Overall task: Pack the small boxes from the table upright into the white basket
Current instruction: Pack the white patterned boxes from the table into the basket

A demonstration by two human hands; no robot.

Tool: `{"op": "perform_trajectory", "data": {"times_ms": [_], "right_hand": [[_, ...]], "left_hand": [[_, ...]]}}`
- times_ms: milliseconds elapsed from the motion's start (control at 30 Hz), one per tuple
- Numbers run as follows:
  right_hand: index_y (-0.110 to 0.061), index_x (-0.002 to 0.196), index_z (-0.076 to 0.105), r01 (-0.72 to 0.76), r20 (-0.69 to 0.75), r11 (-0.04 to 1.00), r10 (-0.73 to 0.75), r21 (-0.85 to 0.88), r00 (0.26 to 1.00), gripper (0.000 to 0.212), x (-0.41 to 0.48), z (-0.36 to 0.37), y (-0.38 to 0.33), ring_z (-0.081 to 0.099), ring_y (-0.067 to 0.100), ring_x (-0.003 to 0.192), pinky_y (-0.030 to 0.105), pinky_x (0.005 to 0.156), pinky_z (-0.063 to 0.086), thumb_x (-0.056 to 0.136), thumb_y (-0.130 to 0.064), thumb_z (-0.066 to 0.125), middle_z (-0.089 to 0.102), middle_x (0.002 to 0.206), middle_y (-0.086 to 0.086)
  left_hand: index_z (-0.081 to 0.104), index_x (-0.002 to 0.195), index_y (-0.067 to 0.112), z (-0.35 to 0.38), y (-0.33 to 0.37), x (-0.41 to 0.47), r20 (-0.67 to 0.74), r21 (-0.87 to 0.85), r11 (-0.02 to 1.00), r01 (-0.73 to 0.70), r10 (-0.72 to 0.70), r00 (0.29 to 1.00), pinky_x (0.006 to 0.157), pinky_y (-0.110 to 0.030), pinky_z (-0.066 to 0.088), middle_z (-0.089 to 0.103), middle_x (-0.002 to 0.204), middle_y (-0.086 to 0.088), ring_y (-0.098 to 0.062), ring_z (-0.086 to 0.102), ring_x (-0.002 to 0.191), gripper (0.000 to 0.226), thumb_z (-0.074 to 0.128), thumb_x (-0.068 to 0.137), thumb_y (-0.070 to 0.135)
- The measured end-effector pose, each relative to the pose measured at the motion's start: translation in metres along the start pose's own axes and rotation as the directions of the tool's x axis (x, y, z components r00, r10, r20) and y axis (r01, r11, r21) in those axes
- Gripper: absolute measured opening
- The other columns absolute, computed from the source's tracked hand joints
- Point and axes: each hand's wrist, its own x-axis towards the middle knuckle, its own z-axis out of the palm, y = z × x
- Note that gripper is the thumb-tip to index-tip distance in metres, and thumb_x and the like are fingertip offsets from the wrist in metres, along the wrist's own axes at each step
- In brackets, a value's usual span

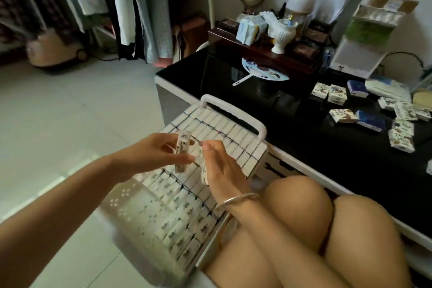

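Observation:
The white basket [131, 203] stands on the floor by my knees, packed with several rows of small white boxes standing upright. My left hand [154, 149] holds one small box [183, 145] upright above the basket's middle. My right hand [222, 166], with a silver bangle on the wrist, grips another small box [203, 170] right beside it. Several more small boxes [336, 93] with printed pictures lie loose on the black table [233, 79] at the right.
A round hand fan [264, 71], a white vase [281, 35], tissue packs and a wooden tray sit at the back of the table. Clothes hang at the upper left over a pale tiled floor. My bare knees [299, 203] press against the basket's right side.

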Motion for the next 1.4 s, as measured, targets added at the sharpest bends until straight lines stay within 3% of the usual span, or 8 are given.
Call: {"op": "perform_trajectory", "data": {"times_ms": [100, 233, 467, 633, 767, 867, 1167, 1400], "right_hand": [[-0.025, 0.108, 0.048, -0.060, 0.089, 0.997, 0.064, -0.051, 0.994, 0.044, -0.005, 0.026, -0.001, 0.057, 0.011, 0.077, 0.034, 0.072, 0.049, 0.092, -0.063, 0.035, 0.058, 0.082, -0.010], [-0.037, 0.108, 0.047, -0.170, 0.219, 0.985, 0.168, -0.008, 0.961, 0.049, -0.015, 0.049, 0.006, 0.055, -0.002, 0.093, 0.018, 0.077, 0.045, 0.072, -0.066, 0.065, 0.057, 0.101, -0.021], [-0.031, 0.108, 0.049, 0.068, 0.159, 0.862, 0.014, -0.502, 0.987, 0.057, -0.028, 0.079, 0.010, 0.046, 0.010, 0.104, 0.027, 0.086, 0.045, 0.068, -0.067, 0.064, 0.048, 0.105, -0.013], [-0.020, 0.105, 0.052, 0.098, 0.065, 0.759, -0.073, -0.644, 0.995, 0.066, -0.031, 0.098, 0.028, 0.042, 0.019, 0.105, 0.033, 0.085, 0.042, 0.061, -0.068, 0.060, 0.043, 0.110, -0.003], [-0.018, 0.107, 0.053, 0.084, 0.025, 0.700, -0.094, -0.709, 0.995, 0.065, -0.031, 0.105, 0.037, 0.042, 0.022, 0.104, 0.034, 0.084, 0.043, 0.060, -0.062, 0.063, 0.044, 0.112, -0.001], [-0.019, 0.097, 0.052, 0.077, -0.019, 0.707, -0.127, -0.703, 0.992, 0.060, -0.031, 0.109, 0.040, 0.046, 0.021, 0.098, 0.033, 0.078, 0.046, 0.054, -0.059, 0.066, 0.047, 0.104, -0.002], [-0.021, 0.089, 0.050, 0.152, -0.008, 0.764, -0.202, -0.627, 0.979, 0.071, -0.031, 0.102, 0.049, 0.045, 0.018, 0.091, 0.030, 0.074, 0.043, 0.053, -0.082, 0.041, 0.047, 0.098, -0.005], [-0.023, 0.091, 0.049, 0.160, 0.006, 0.748, -0.204, -0.644, 0.979, 0.070, -0.033, 0.102, 0.050, 0.043, 0.015, 0.094, 0.030, 0.078, 0.046, 0.052, -0.081, 0.052, 0.045, 0.100, -0.007]], "left_hand": [[0.064, 0.107, 0.037, -0.016, -0.037, -0.017, -0.083, 0.049, 0.994, 0.097, -0.093, 0.992, 0.086, -0.038, 0.056, 0.069, 0.101, 0.004, -0.017, 0.068, 0.091, 0.059, 0.079, 0.058, 0.066], [0.049, 0.129, 0.031, -0.020, -0.065, -0.034, -0.125, 0.291, 0.945, 0.151, -0.119, 0.985, 0.080, -0.030, 0.058, 0.065, 0.113, 0.003, -0.013, 0.067, 0.092, 0.062, 0.080, 0.076, 0.030], [0.054, 0.127, 0.038, 0.002, -0.077, -0.041, -0.057, 0.544, 0.835, 0.087, -0.067, 0.996, 0.084, -0.030, 0.054, 0.067, 0.114, 0.009, -0.014, 0.064, 0.099, 0.056, 0.074, 0.078, 0.024], [0.054, 0.122, 0.034, 0.022, -0.077, -0.030, -0.063, 0.670, 0.732, 0.122, -0.107, 0.992, 0.070, -0.022, 0.046, 0.067, 0.109, 0.010, -0.010, 0.057, 0.089, 0.045, 0.070, 0.080, 0.026], [0.056, 0.112, 0.026, 0.020, -0.074, -0.024, 0.098, 0.453, 0.872, 0.186, -0.256, 0.962, 0.070, -0.022, 0.055, 0.070, 0.101, 0.009, -0.005, 0.064, 0.068, 0.035, 0.074, 0.082, 0.028], [0.061, 0.097, 0.024, 0.013, -0.076, -0.023, 0.192, 0.226, 0.924, 0.309, -0.354, 0.916, 0.079, -0.028, 0.059, 0.073, 0.100, 0.003, -0.013, 0.073, 0.077, 0.019, 0.074, 0.083, 0.026], [0.065, 0.074, 0.019, 0.023, -0.081, -0.008, 0.192, 0.427, 0.860, 0.280, -0.389, 0.901, 0.056, -0.017, 0.044, 0.062, 0.066, 0.006, -0.003, 0.055, 0.054, 0.010, 0.074, 0.076, 0.016], [0.066, 0.113, 0.000, 0.019, -0.080, -0.009, 0.298, 0.264, 0.873, 0.409, -0.477, 0.827, 0.077, -0.026, 0.060, 0.075, 0.073, -0.004, -0.016, 0.074, 0.072, 0.030, 0.072, 0.085, 0.010]]}}
